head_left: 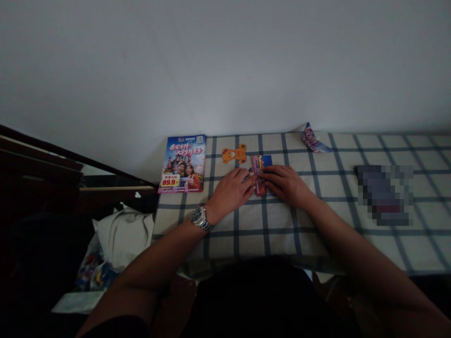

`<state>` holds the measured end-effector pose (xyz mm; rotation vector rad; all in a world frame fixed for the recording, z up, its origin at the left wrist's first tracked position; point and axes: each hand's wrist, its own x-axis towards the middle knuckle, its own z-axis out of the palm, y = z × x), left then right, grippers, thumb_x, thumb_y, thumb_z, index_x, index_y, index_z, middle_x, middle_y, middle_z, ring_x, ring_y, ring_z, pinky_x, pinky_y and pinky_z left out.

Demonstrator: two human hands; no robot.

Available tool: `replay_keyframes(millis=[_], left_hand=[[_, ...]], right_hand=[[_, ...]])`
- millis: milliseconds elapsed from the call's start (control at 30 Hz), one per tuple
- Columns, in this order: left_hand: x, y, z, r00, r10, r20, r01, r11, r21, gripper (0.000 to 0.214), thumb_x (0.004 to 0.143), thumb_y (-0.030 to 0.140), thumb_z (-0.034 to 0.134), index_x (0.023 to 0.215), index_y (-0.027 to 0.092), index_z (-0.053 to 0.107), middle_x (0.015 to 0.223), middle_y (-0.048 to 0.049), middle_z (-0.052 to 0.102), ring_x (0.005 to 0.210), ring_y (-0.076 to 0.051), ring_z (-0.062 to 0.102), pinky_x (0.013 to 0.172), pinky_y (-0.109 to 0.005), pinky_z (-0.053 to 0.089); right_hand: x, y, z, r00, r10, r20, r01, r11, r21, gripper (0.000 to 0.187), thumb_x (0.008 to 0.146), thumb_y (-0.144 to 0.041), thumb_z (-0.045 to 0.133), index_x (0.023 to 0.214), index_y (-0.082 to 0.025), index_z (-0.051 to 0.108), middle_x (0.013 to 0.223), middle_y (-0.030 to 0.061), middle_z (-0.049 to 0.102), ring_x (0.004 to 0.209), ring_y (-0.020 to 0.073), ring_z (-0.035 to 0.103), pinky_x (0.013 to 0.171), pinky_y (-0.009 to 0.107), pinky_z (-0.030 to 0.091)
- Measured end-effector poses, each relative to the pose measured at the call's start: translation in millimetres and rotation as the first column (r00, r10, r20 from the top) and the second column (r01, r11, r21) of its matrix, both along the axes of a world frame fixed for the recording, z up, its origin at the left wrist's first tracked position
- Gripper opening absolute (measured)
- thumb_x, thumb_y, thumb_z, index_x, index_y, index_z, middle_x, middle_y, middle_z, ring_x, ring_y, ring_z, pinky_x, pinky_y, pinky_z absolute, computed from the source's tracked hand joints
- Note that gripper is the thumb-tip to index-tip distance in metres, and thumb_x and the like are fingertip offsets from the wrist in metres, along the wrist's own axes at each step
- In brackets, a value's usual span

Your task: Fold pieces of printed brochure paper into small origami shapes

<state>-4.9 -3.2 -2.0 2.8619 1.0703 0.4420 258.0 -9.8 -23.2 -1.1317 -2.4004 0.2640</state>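
A colourful printed flyer [261,162], folded into a smaller piece, lies on the checked tablecloth [225,239] in front of me. My left hand [234,188] comes in from the left, its curled fingers holding down the flyer's left edge. From the right, my right hand [285,184] presses its closed fingers onto the flyer's right half. The two hands' fingertips nearly meet on it, and they hide part of the paper. Just above my left hand lies a flat orange teddy bear cutout [234,154]. A metal wristwatch [200,218] sits on my left wrist.
A stack of flyers [183,164] stands at the table's left end. By the wall lies a folded printed paper piece [313,141]. A dark, pixelated flat object [382,195] is at the right. Below the table's left side is a white bag [125,237].
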Motion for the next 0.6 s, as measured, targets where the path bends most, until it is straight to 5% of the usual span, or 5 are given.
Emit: replay_keyframes(millis=[200, 600], left_hand=[[2.3, -1.2, -5.4, 0.998, -0.019, 0.060, 0.020, 1.000, -0.004, 0.034, 0.109, 0.027, 0.054, 0.140, 0.015, 0.062, 0.142, -0.0123, 0.063, 0.130, -0.028, 0.059, 0.116, -0.046, 0.052], [3.4, -0.6, -8.9, 0.997, -0.031, 0.077, 0.035, 0.998, -0.052, 0.033, 0.110, 0.025, 0.050, 0.139, 0.013, 0.061, 0.142, -0.0131, 0.064, 0.130, -0.026, 0.061, 0.111, -0.043, 0.057]], right_hand=[[1.9, 1.1, -1.6, 0.998, -0.007, -0.064, 0.007, 1.000, 0.004, 0.032, 0.107, -0.032, 0.056, 0.133, -0.024, 0.073, 0.138, 0.0134, 0.073, 0.125, 0.0307, 0.070, 0.105, 0.053, 0.057], [4.0, -0.8, 2.8, 0.994, -0.026, -0.102, 0.025, 1.000, -0.013, 0.031, 0.107, -0.029, 0.056, 0.131, -0.025, 0.075, 0.138, 0.0134, 0.070, 0.122, 0.0293, 0.071, 0.104, 0.050, 0.061]])
